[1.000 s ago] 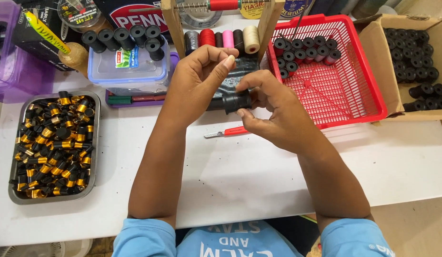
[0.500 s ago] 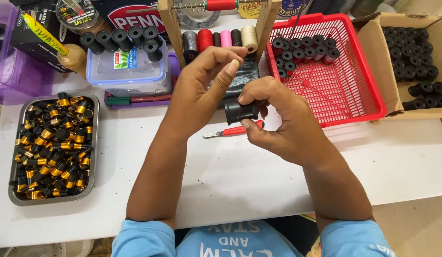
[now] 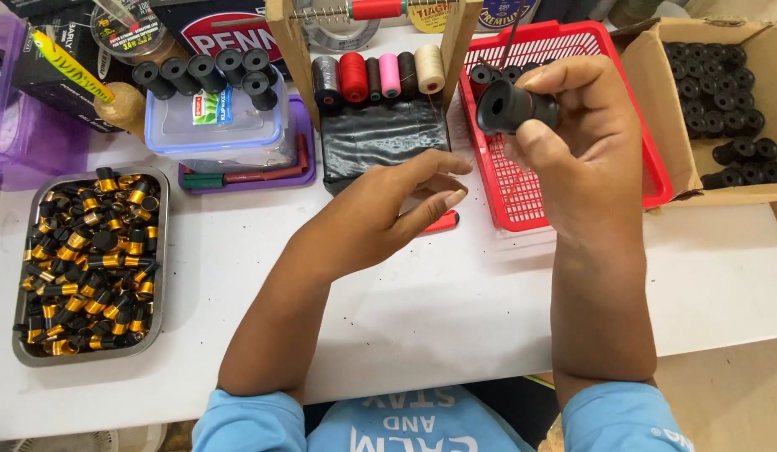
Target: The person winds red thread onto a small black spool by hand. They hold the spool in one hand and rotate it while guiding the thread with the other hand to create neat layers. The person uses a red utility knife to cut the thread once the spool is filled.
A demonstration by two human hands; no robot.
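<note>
My right hand holds a black spool raised over the red plastic basket, fingers and thumb pinched around it. A thin thread runs up from the spool toward the wooden rack. My left hand hovers low over the white table, fingers loosely apart, holding nothing. Just beyond its fingertips lies a small red-handled tool. Several black spools lie in the far corner of the basket.
A metal tray of black-and-gold parts sits at the left. A clear lidded box carries black spools. A wooden rack holds coloured thread spools. A cardboard box of black spools stands at the right.
My right hand has lifted the black spool up and to the right, over the basket. My left hand has let go of it and dropped toward the table.
</note>
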